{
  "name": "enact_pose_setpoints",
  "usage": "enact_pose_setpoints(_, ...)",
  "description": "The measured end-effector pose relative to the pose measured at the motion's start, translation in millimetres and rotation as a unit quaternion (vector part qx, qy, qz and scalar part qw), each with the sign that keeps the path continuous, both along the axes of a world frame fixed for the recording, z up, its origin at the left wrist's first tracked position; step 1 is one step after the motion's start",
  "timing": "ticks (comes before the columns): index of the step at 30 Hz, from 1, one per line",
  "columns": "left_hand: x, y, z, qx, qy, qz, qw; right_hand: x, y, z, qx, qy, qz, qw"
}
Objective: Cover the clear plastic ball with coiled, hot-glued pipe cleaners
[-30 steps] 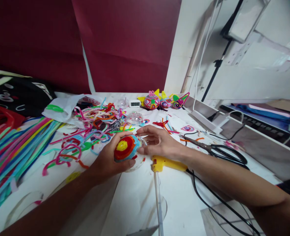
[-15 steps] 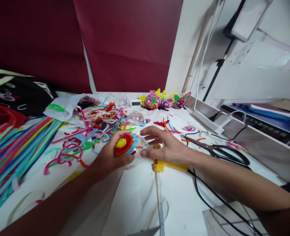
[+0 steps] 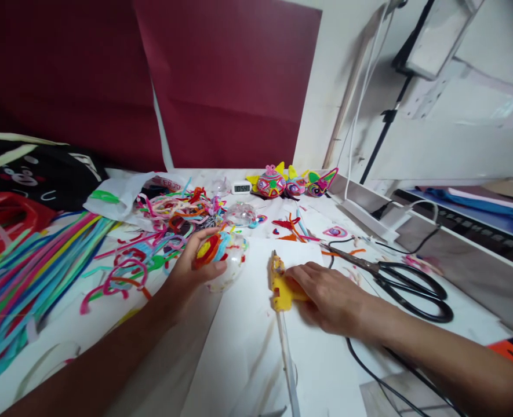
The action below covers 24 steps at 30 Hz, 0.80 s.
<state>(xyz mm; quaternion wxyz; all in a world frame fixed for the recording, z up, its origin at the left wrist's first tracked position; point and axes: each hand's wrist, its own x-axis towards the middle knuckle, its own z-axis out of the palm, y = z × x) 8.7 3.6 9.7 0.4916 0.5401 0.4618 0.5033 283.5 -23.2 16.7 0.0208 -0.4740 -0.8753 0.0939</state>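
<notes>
My left hand [image 3: 189,272] is closed round a clear plastic ball [image 3: 224,260] partly covered with coiled red, yellow and blue pipe cleaner, held just above the white table [image 3: 247,353]. My right hand [image 3: 326,292] rests on the handle of a yellow glue gun [image 3: 279,281] that lies on the table, fingers curled over it. A glue stick [image 3: 288,359] sticks out of the gun's back toward me, and its black cord [image 3: 382,376] trails off to the right.
Straight pipe cleaners [image 3: 30,260] lie in a bundle at left, with curled offcuts [image 3: 169,220] behind the ball. Black scissors [image 3: 408,281] lie to the right. Finished decorated balls [image 3: 288,182], a small clock [image 3: 241,186] and a clear ball [image 3: 240,213] sit at the back.
My right hand left the ball and dropped back onto the glue gun. My left hand turned the ball, so its coiled face now points away to the left.
</notes>
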Motion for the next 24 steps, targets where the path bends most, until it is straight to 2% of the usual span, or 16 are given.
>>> enact_pose_setpoints(5,1.0,2.1,-2.8,0.008,-0.002,0.012,1.000,2.9,3.1,-13.9,0.066,0.069,0.025,0.995)
enact_pose_setpoints(9,2.1,2.7,-4.1,0.018,-0.002,0.017,1.000,16.6,4.4,-8.6,0.081,0.190,-0.006,0.978)
enact_pose_setpoints(11,2.7,1.3,-3.4,0.023,0.003,0.018,1.000,22.6,5.4,-2.6,0.052,0.287,-0.037,0.956)
enact_pose_setpoints(14,2.4,-2.0,-2.4,0.035,0.036,0.015,0.999,29.6,6.9,5.8,-0.034,0.447,-0.078,0.891)
enact_pose_setpoints(17,1.0,-4.6,-3.1,0.048,0.072,0.005,0.996,34.7,5.5,10.6,-0.098,0.527,-0.080,0.841)
enact_pose_setpoints(20,-0.5,-5.4,-5.0,0.064,0.087,-0.009,0.994,37.8,-0.6,10.2,-0.115,0.546,-0.047,0.829)
enact_pose_setpoints(24,-2.9,-4.1,-8.4,0.072,0.104,-0.021,0.992,38.9,-11.1,4.2,-0.132,0.538,0.011,0.833)
